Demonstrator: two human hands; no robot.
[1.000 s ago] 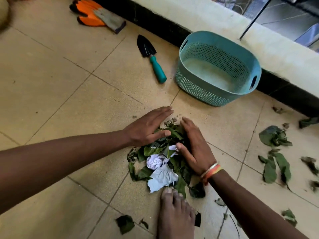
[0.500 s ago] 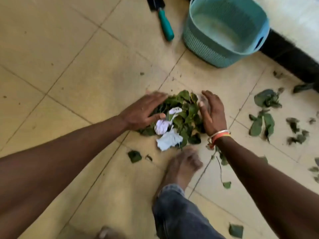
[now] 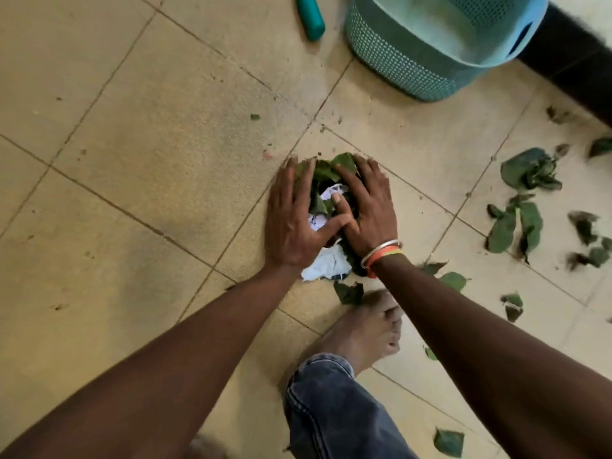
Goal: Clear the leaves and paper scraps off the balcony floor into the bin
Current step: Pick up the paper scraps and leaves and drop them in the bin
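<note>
pile of leaves and paper (image 3: 326,173): on floor (image 3: 132,193), nearer the person than the bin (image 3: 414,54) | left hand (image 3: 294,220), right hand (image 3: 367,207): fingers almost straight, pressed over it

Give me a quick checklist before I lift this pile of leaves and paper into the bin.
1. Hands placed: ok, left hand and right hand press the pile from both sides.
2. Grip beneath it: cannot tell, hidden.
3. Everything gathered: not ok, white paper sticks out at the near edge.
4. Target ready: ok, bin stands upright and open ahead.
5. Rest of floor: not ok, loose leaves lie to the right.
</note>
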